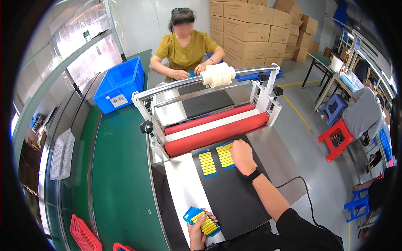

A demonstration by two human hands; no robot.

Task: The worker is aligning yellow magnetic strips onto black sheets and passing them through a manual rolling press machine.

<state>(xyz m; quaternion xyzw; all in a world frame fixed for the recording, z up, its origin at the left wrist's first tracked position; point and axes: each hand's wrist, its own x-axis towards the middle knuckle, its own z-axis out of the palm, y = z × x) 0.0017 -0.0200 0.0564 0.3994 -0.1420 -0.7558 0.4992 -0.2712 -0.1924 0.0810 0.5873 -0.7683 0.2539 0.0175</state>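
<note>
The right hand (242, 155) presses flat on a blue card of yellow strips (225, 155) on the black belt (234, 196), beside another card (207, 162); square it to the red roller (215, 134). The left hand (197, 228) grips the spare stack (202, 220).

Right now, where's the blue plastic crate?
In the head view, the blue plastic crate sits upper left on the green table, left of the roller machine and beside the seated co-worker.

Blue cards (222, 156) with yellow strips, flat
</note>
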